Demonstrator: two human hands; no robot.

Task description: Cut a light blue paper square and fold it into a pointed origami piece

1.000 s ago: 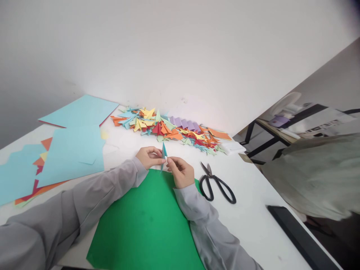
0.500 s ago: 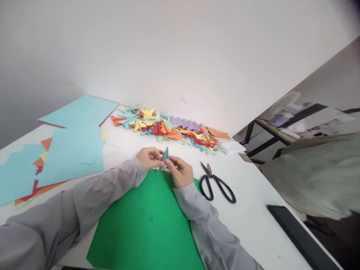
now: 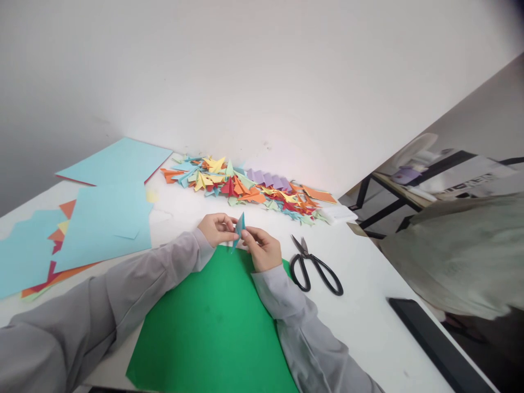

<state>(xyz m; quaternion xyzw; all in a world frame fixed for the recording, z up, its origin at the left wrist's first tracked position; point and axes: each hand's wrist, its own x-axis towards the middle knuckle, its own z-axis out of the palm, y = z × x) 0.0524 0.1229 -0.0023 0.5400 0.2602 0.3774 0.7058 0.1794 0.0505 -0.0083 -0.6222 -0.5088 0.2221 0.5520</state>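
Observation:
A small folded piece of blue paper [image 3: 240,224] stands upright between my hands, its pointed tip up. My left hand [image 3: 218,229] pinches its left side between thumb and fingers. On the other side, my right hand [image 3: 263,248] grips it with the thumb in front; the fingers behind are partly hidden. Both hands are just above the far edge of a green sheet [image 3: 216,322] on the white table. Black-handled scissors [image 3: 313,265] lie to the right of my right hand, blades slightly apart and pointing away from me.
A long heap of colourful folded paper pieces [image 3: 237,185] runs along the wall. Blue sheets [image 3: 110,224] and coloured scraps [image 3: 63,221] spread on the left. A black flat object [image 3: 434,341] lies near the right table edge, beyond which a person's light clothing [image 3: 454,251] shows.
Almost nothing differs. My left hand has shifted very slightly left, and the blue folded paper has turned a little between my fingers.

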